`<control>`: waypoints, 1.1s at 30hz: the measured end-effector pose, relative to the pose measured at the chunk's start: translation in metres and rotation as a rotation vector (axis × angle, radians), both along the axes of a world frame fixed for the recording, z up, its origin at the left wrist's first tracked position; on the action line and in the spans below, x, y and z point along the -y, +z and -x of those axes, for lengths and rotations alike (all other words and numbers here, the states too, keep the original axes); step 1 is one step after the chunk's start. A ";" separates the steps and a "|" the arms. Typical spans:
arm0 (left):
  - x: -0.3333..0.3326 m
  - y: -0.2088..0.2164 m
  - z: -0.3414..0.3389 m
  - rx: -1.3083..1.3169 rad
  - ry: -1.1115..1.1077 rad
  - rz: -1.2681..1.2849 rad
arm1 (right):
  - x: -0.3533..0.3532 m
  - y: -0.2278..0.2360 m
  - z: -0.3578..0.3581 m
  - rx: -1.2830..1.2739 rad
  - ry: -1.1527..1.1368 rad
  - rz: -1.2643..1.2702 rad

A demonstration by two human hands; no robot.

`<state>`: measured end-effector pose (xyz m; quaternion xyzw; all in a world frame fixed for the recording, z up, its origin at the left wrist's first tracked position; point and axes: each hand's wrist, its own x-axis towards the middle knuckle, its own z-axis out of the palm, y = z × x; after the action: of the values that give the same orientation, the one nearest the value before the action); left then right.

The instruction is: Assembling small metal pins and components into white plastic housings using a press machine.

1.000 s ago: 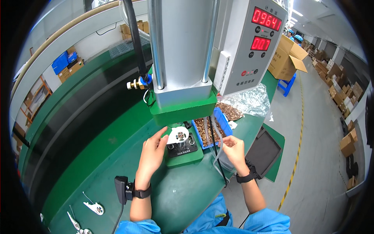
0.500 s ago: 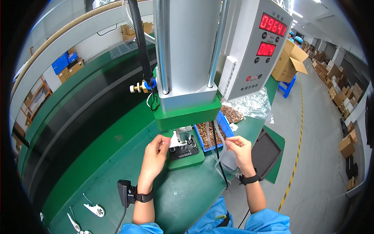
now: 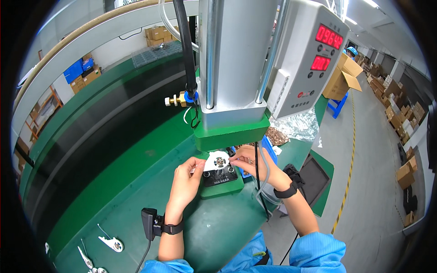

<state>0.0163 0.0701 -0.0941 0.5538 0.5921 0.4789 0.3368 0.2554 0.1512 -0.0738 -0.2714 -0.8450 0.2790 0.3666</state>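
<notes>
Over the black die plate [image 3: 220, 178] of a green-based press, my left hand [image 3: 185, 179] pinches the narrow end of a white teardrop-shaped plastic part [image 3: 212, 161]. A round metal insert [image 3: 221, 161] shows in the part's wide end. From the other side, my right hand [image 3: 255, 161] reaches in with closed fingertips at the wide end's edge. Whether a small piece also lies between those fingertips is hidden. The press head [image 3: 234, 132] is just above and behind the part. Behind my right hand is a blue bin [image 3: 268, 150] of small brass-coloured pieces, mostly covered.
Several similar white parts [image 3: 111, 244] lie at the table's lower left. A counter box [image 3: 309, 59] with red digits stands beside the press column. Cables and clear tubes [image 3: 261, 182] hang by my right wrist. A dark tray [image 3: 314, 179] sits at the right.
My right hand has moved left from beside the bin to the white part. The part's wide end, formerly under the press tool, now shows in full. The view has shifted slightly.
</notes>
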 end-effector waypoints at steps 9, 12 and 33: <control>0.005 0.008 0.003 -0.051 0.008 -0.027 | -0.014 0.004 0.030 0.061 0.122 -0.256; 0.005 0.008 0.002 -0.076 0.014 -0.032 | -0.015 0.006 0.030 0.097 0.133 -0.242; 0.006 0.007 -0.003 -0.104 0.016 -0.051 | 0.017 -0.090 -0.072 -0.111 -0.518 -0.337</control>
<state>0.0192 0.0636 -0.0868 0.5816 0.6009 0.4671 0.2874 0.3271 0.1338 -0.1640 -0.3975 -0.7606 0.0467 0.5111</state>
